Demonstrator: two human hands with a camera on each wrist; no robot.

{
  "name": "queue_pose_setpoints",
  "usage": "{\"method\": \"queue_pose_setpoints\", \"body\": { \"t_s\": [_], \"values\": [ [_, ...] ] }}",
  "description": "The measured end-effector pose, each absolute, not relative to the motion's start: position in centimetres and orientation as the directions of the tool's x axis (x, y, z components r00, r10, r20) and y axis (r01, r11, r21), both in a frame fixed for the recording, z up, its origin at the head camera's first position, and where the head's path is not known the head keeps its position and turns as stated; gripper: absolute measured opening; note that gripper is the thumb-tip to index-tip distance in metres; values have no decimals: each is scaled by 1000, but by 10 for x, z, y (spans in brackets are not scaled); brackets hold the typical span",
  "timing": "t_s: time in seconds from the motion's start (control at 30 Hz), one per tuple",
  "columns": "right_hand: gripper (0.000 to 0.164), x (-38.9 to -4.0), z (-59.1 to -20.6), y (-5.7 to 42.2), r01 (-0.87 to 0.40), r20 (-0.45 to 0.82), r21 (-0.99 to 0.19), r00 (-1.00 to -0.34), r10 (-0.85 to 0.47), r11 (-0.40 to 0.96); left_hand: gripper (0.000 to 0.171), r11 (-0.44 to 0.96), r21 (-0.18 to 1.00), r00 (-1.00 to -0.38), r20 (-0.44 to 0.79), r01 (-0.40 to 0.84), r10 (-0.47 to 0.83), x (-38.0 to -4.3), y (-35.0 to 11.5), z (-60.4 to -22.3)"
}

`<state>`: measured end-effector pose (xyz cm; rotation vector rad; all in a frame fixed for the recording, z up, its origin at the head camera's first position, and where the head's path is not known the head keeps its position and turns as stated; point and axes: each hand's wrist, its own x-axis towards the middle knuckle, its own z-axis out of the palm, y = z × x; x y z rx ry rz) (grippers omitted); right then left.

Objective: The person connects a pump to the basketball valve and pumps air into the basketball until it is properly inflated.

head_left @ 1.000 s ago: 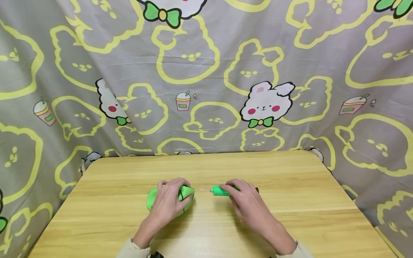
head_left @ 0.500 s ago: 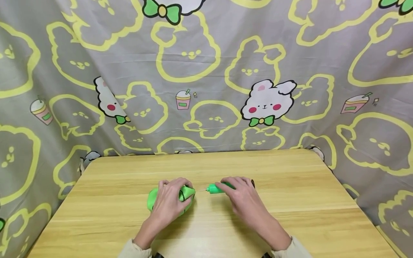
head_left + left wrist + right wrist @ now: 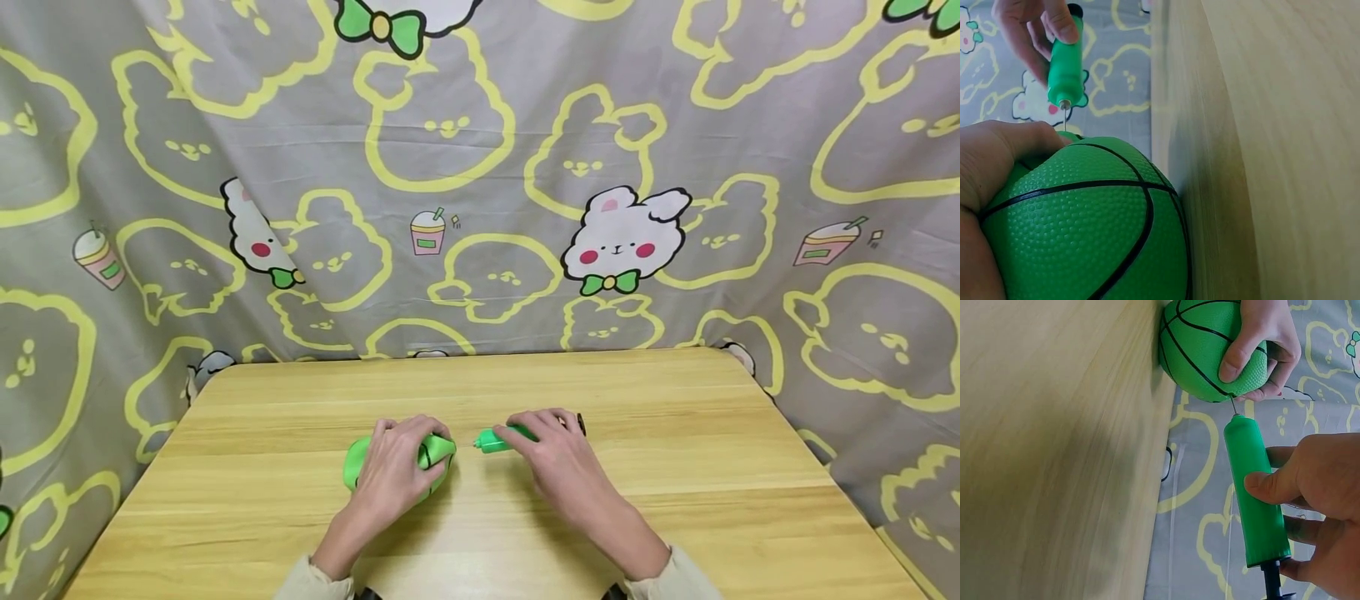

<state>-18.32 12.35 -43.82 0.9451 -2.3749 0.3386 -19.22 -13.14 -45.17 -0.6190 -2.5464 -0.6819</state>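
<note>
A small green basketball (image 3: 358, 460) with black lines is on the table, its surface partly dented. My left hand (image 3: 397, 467) grips it from above, thumb and fingers squeezing the side facing the pump. In my right hand (image 3: 558, 462) is a green hand pump (image 3: 492, 440), pinched between thumb and fingers and pointing left at the ball. Its thin metal needle (image 3: 1233, 405) reaches the ball's surface in the right wrist view; how deep the tip sits cannot be told. The pump's black handle (image 3: 1271, 580) extends from its rear end.
Both hands work over a light wooden table (image 3: 675, 517). A grey curtain (image 3: 480, 200) printed with yellow cartoon outlines hangs behind the table and along its sides.
My right hand has moved left with the pump, bringing the needle from a visible gap up to the ball. My left hand keeps its grip on the ball, almost still.
</note>
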Motion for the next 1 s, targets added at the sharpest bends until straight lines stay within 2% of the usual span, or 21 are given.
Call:
{"method": "queue_pose_setpoints", "body": {
  "t_s": [0.13, 0.37, 0.57, 0.8, 1.0],
  "values": [
    [66, -184, -438, 123, -687, 569, -19, -604, -557, 726, 33, 784, 339, -801, 512, 520, 310, -191, -130, -453],
    [47, -187, -437, 123, -670, 575, 30, -595, -561, 742, 35, 787, 308, -778, 543, 535, 316, -191, -128, -455],
    [43, -189, -437, 124, -679, 624, 81, -536, -568, 730, 34, 788, 293, -764, 563, 542, 316, -193, -128, -455],
    [40, -192, -442, 121, -700, 670, 117, -468, -577, 704, 33, 765, 342, -765, 577, 546, 288, -194, -130, -457],
    [39, -195, -443, 117, -710, 685, 114, -451, -573, 695, 32, 750, 381, -772, 578, 541, 263, -195, -134, -458]
  ]
}}
